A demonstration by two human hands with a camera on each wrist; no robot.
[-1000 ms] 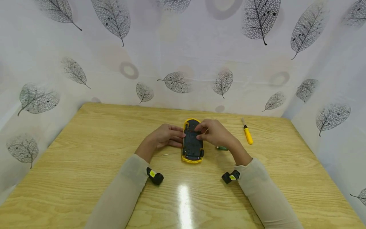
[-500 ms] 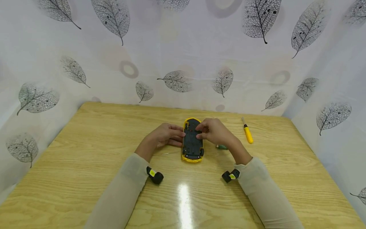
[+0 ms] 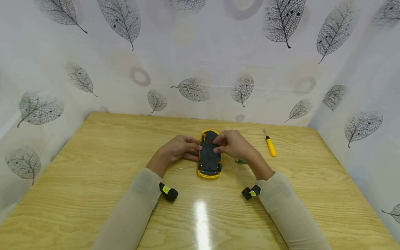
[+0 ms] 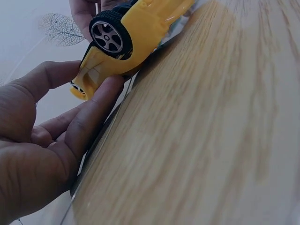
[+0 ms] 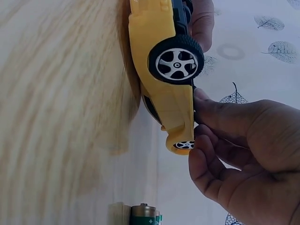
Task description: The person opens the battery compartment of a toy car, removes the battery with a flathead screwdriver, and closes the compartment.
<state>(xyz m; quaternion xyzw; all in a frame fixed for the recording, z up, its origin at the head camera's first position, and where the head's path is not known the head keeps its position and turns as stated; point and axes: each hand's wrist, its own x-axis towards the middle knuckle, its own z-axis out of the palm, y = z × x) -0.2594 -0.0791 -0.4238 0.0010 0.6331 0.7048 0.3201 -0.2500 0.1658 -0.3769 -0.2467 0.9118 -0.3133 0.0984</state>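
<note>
A yellow toy car [image 3: 210, 158] lies upside down on the table in the head view, its black underside facing up. My left hand [image 3: 181, 148] holds its left edge, the thumb on top and fingers along the yellow side; the left wrist view shows this grip on the car body [image 4: 145, 28] near a wheel [image 4: 108, 36]. My right hand [image 3: 235, 144] touches the underside with bent thumb and forefinger, their tips apart. In the right wrist view the car [image 5: 161, 101] partly hides those fingertips, so anything small beneath them cannot be made out.
A yellow-handled screwdriver [image 3: 270, 147] lies at the right on the wooden table [image 3: 109, 156]. Green batteries [image 5: 144, 215] lie beside the right hand. A thin metal rod [image 3: 181, 168] lies left of the car. Patterned cloth [image 3: 200, 62] hangs behind the table.
</note>
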